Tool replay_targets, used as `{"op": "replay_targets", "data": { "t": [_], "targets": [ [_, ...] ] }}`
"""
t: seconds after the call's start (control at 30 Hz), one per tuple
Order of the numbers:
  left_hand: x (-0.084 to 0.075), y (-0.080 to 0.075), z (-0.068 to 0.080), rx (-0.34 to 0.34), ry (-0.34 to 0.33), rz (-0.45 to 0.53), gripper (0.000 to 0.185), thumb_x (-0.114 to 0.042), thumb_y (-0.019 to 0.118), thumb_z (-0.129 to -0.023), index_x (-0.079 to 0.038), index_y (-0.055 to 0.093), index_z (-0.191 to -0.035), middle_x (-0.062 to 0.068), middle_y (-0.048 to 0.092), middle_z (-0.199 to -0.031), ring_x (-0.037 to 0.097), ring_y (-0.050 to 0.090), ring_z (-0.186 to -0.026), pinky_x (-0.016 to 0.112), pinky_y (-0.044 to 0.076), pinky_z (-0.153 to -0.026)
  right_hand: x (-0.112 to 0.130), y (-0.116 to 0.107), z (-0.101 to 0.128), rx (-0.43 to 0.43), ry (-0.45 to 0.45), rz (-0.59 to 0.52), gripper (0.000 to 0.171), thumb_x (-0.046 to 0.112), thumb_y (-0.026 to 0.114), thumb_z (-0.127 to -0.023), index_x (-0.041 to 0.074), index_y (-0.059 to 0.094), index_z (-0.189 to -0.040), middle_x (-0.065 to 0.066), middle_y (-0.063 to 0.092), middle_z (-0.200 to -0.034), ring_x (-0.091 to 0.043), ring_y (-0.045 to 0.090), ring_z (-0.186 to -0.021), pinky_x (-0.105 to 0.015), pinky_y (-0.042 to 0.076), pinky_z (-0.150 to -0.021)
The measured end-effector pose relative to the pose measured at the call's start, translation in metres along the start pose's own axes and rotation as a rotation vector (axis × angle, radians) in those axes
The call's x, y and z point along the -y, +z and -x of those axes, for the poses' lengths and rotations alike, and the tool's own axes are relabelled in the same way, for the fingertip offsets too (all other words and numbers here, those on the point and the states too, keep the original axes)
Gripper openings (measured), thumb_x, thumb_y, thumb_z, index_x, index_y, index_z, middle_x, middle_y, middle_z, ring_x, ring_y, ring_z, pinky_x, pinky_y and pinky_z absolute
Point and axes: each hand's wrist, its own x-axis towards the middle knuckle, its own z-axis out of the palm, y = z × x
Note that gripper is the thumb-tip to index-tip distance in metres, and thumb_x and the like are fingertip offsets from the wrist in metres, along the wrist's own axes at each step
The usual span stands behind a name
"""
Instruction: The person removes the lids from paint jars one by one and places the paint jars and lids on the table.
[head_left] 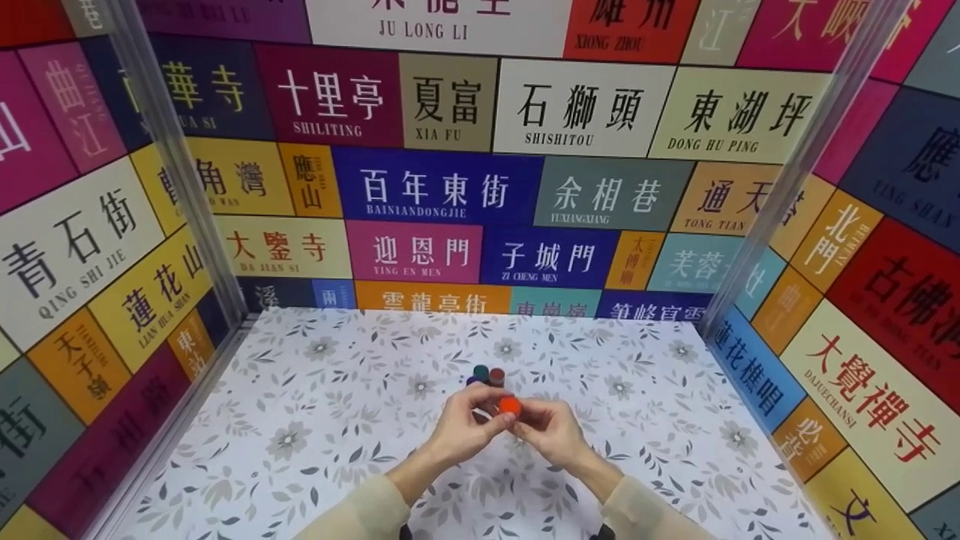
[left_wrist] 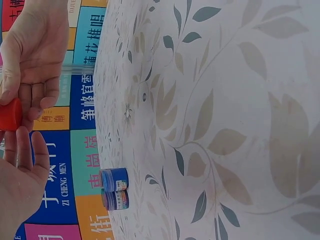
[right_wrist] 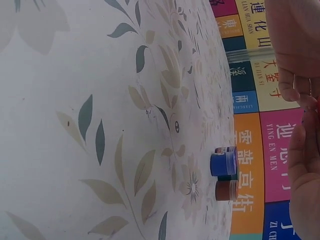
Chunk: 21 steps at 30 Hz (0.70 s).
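Note:
Low over the middle of the flowered tabletop, my two hands meet around a small red-orange cap. My left hand pinches it from the left and my right hand from the right, fingers curled. In the left wrist view the red-orange cap sits between my left hand below and my right hand above. Just behind the hands stand small pots: a dark green one, a brown-red one and a blue one. The right wrist view shows the blue pot beside the brown one.
Walls covered in coloured street-name signs close in the table at the back and on both sides, with metal posts at the back corners. Flowered surface lies bare to the left and right of the hands.

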Motion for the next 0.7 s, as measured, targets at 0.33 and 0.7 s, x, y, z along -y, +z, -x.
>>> {"op": "replay_targets", "data": {
  "t": [0.33, 0.7],
  "targets": [
    [0.0006, 0.0010, -0.0023, -0.006, -0.012, -0.004, 0.031, -0.027, 0.088, -0.099, -0.009, 0.081, -0.124, 0.013, 0.078, -0.112, 0.012, 0.070, -0.093, 0.024, 0.063, -0.083, 0.0007, 0.0005, -0.0006, -0.014, 0.022, 0.022, 0.032, -0.005, 0.077, -0.100, -0.017, 0.074, -0.130, -0.038, 0.078, -0.117, -0.001, 0.079, -0.103, -0.019, 0.065, -0.087],
    [-0.0014, 0.0034, -0.0023, -0.040, -0.037, 0.018, 0.027, -0.021, 0.091, -0.096, -0.009, 0.077, -0.115, 0.013, 0.077, -0.104, 0.011, 0.067, -0.088, 0.023, 0.061, -0.079, 0.0022, 0.0034, -0.0018, -0.045, 0.042, 0.026, 0.031, -0.005, 0.079, -0.099, -0.016, 0.075, -0.128, -0.038, 0.079, -0.116, -0.001, 0.078, -0.101, -0.018, 0.064, -0.085]
  ]
}}
